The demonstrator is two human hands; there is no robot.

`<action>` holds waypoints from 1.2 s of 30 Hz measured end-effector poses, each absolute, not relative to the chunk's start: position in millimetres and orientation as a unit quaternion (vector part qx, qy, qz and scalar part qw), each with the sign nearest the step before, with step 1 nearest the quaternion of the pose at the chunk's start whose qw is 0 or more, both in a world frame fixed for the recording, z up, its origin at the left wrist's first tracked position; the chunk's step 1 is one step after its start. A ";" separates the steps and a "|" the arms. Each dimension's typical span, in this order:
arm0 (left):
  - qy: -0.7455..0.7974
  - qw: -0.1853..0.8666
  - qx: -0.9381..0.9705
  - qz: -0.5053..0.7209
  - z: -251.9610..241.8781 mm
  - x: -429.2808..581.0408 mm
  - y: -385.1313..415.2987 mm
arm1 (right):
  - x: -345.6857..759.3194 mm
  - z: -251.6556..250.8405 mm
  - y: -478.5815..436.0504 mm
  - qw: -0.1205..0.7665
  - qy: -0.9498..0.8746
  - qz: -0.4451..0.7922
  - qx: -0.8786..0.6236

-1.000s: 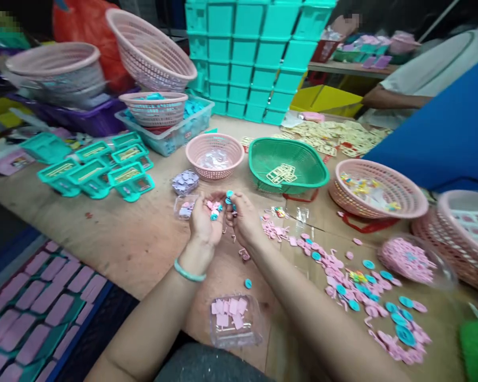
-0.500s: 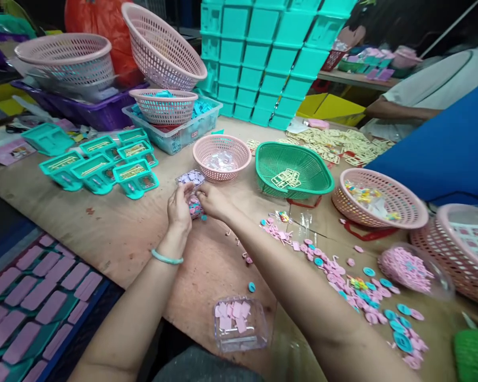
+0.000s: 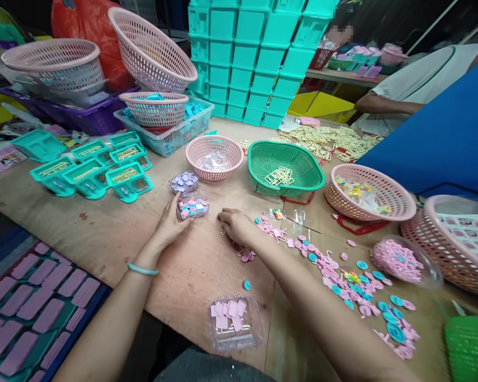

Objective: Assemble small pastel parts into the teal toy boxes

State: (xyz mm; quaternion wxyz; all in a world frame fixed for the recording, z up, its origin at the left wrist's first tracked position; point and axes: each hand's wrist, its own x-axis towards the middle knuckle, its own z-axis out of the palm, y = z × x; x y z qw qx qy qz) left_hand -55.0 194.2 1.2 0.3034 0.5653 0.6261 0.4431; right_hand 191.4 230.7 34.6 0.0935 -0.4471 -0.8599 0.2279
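Has clear box of pieces beside left hand, left of frame centre.
Has it loosely open at box's left edge; curls right hand over table, cannot tell whether gripping anything.

A red bag stands behind a purple crate. Teal boxes rise in a stack near a yellow box; a blue panel slants at right.

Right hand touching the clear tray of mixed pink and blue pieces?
Apart: the head view shows bare tabletop between the right hand and the tray.
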 end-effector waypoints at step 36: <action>0.415 0.285 0.826 0.252 9.3 137.7 251.8 | 304.6 -4.3 234.5 0.266 -0.755 0.223 -0.556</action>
